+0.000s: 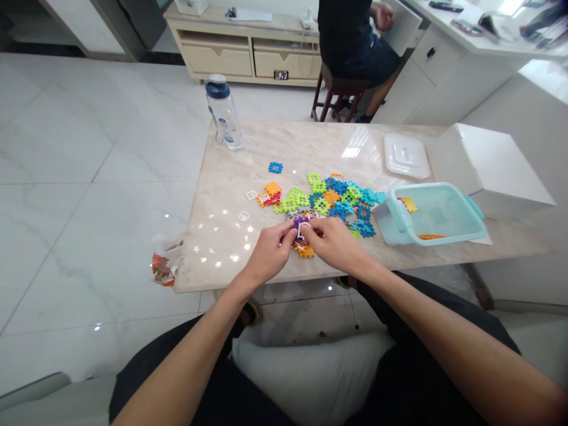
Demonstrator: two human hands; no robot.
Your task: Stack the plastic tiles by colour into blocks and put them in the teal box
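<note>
fingertips of the left hand [271, 253] and right hand [333, 241] pinch a purple tile [297, 222] and small white frame [302, 228] over the table [248, 151], where a slack thumb could drop the frame among loose tiles [332, 197].

1. A clear bottle [228, 121] with a blue cap is stood upright on the tabletop [217, 236], upper left of centre.
2. A cream cabinet [217, 56] is set along the top edge; a lit phone [281, 75] is seen at its lower front.
3. Upper right of centre, a dark stool [341, 83] is occupied by a person [344, 35] in dark clothes.
4. A white counter [465, 65] is seen at upper right.
5. A white box [501, 157] is placed at right.
6. A plastic bag [163, 267] is seen at lower left.
</note>
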